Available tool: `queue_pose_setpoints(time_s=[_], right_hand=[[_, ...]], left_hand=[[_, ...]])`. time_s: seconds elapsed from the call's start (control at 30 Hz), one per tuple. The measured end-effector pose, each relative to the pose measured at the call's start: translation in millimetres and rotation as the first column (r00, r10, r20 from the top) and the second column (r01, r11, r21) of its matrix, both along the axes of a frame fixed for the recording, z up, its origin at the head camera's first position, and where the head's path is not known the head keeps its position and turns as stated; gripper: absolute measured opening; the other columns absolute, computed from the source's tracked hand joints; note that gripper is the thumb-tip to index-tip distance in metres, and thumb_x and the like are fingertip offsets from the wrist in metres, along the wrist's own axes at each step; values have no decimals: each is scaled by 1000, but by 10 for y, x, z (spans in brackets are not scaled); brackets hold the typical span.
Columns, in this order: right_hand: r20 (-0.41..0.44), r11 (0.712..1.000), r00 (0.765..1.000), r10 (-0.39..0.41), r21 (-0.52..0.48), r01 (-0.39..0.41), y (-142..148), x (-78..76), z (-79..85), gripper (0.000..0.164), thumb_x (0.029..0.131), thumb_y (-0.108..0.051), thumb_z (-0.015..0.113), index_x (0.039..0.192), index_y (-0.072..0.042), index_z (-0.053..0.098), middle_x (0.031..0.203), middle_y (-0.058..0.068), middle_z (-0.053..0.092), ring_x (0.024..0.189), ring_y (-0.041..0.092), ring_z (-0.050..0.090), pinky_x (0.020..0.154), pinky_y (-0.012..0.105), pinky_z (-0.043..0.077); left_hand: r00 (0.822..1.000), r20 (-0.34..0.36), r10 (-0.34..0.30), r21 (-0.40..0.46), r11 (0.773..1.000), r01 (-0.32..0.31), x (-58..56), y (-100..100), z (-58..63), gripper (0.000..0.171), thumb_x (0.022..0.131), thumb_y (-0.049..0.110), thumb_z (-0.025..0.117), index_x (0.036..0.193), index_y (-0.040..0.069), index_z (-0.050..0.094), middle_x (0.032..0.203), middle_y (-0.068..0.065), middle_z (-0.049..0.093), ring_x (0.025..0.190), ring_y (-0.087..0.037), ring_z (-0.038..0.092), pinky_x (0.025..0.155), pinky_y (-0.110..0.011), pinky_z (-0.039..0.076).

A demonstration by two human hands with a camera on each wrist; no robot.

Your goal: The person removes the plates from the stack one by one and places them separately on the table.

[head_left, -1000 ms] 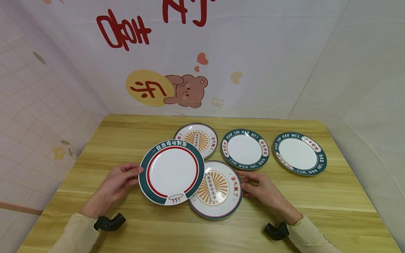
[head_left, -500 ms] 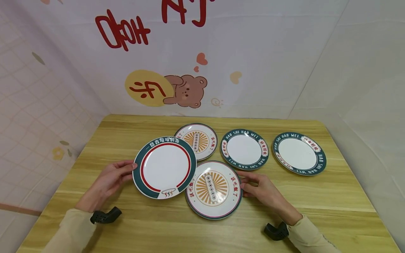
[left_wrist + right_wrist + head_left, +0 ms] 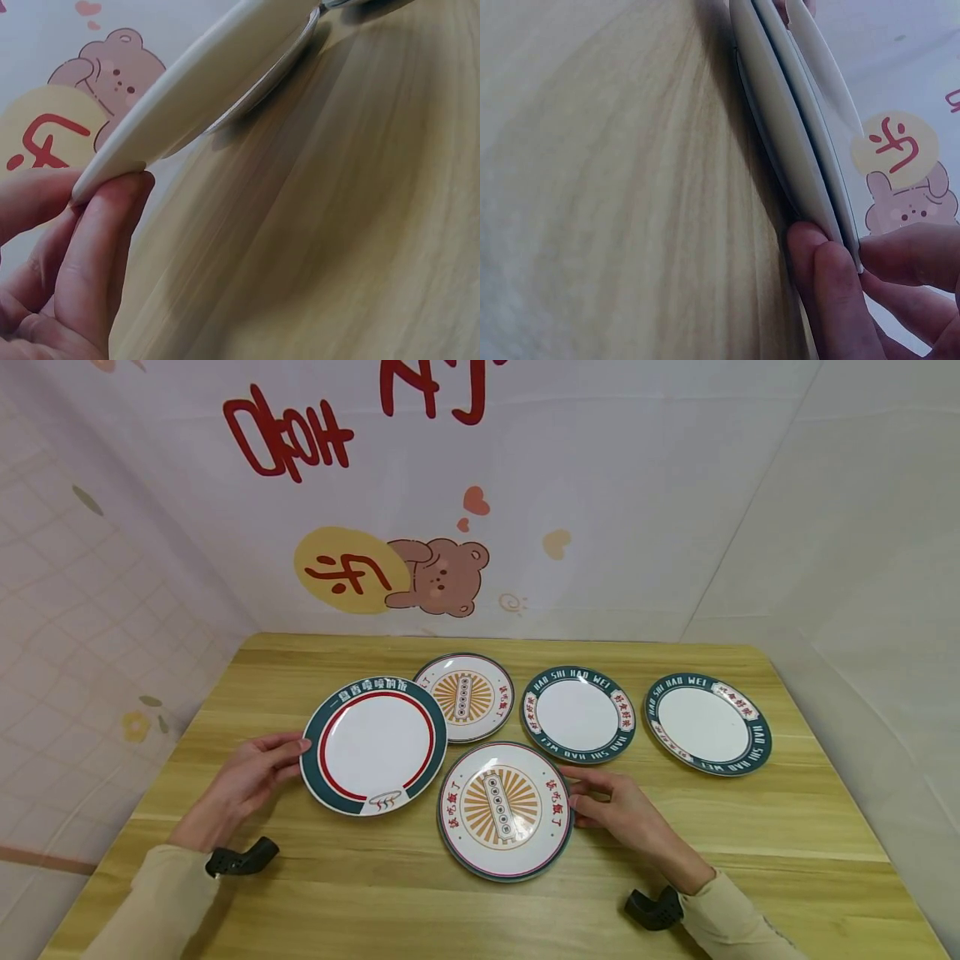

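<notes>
In the head view my left hand (image 3: pixel 243 783) pinches the left edge of a white plate with a green rim and red ring (image 3: pixel 377 746). The left wrist view shows that plate's pale underside (image 3: pixel 187 97) tilted above the wood, thumb on top and fingers beneath. My right hand (image 3: pixel 622 806) grips the right edge of a sunburst-patterned plate (image 3: pixel 505 811). Seen edge-on in the right wrist view, this is a stack of plates (image 3: pixel 799 127), with fingertips under the lower one and the thumb at the upper rim.
Behind lies another sunburst plate (image 3: pixel 465 697), its left edge partly covered by the raised plate. Two green-rimmed plates, one round (image 3: pixel 579 714) and one oval (image 3: pixel 708 724), lie to the right on the wooden table (image 3: pixel 810 852). A printed cloth wall (image 3: pixel 600 485) stands behind.
My left hand has carried the red-ringed plate left and slightly back, uncovering more of the sunburst plate beside it. The right hand has stayed in place on the stack.
</notes>
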State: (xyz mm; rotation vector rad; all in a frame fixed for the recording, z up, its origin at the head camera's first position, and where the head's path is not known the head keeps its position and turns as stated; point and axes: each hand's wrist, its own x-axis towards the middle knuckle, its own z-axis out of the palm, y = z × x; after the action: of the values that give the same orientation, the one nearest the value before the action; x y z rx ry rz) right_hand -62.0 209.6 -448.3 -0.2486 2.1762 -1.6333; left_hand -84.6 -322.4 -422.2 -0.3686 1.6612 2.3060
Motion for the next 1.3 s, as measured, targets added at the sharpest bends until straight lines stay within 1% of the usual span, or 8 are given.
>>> queue_pose_setpoints(time_s=[0.2,0.3,0.53,0.63,0.8,0.97,1.07,1.3], right_hand=[[8,1000,1000,-10,2,10,-9,3,0,46,101,-5,64,146,3,55,117,21,67,99,27,67,79,32,63],[12,1000,1000,-17,3,17,-17,8,-3,46,100,-5,64,145,3,56,116,20,67,99,25,67,79,32,63],[4,1000,1000,-11,-10,11,-20,13,-2,46,101,-5,64,145,5,55,116,21,68,97,21,67,78,32,63],[5,1000,1000,-9,-10,9,-22,15,-4,46,100,-5,64,145,4,56,116,21,68,97,22,67,78,32,63],[14,1000,1000,-18,1,18,-29,14,-2,46,100,-5,64,145,3,56,115,20,67,97,22,67,78,32,63],[13,1000,1000,-23,12,23,-26,8,1,46,101,-5,64,145,2,57,115,19,68,98,24,67,78,32,63],[9,1000,1000,-14,11,14,-24,9,7,46,101,-5,64,145,3,56,116,20,67,99,26,66,78,32,63],[3,1000,1000,-10,-4,10,-29,11,5,47,101,-5,64,145,4,55,117,21,68,98,25,67,78,32,63]], left_hand=[[1000,-5,3,3,1000,-3,-68,-109,-11,25,102,-4,60,96,11,79,96,-3,76,84,-13,74,77,-25,61],[1000,6,11,-1,1000,-11,-108,-170,-11,26,102,-4,60,95,12,80,96,-2,76,84,-13,74,77,-26,61],[999,23,22,28,999,-23,-193,-287,-10,26,101,-6,60,95,10,79,95,-4,76,84,-15,75,77,-27,61],[999,30,26,24,999,-27,-216,-339,0,26,101,-5,60,95,11,80,96,-3,76,84,-14,75,78,-27,61],[997,61,42,16,999,-43,-251,-412,15,22,100,-2,64,95,12,81,98,-2,76,86,-14,75,80,-27,61],[995,84,61,25,998,-63,-307,-482,-10,22,99,-3,65,94,11,81,96,-3,76,86,-15,75,80,-28,61],[994,87,65,10,998,-66,-346,-522,-32,23,100,-3,64,92,12,81,94,-2,76,85,-14,75,79,-27,61],[989,114,89,-35,996,-86,-425,-578,-57,21,97,0,69,90,15,81,93,0,76,85,-12,75,79,-27,61]])
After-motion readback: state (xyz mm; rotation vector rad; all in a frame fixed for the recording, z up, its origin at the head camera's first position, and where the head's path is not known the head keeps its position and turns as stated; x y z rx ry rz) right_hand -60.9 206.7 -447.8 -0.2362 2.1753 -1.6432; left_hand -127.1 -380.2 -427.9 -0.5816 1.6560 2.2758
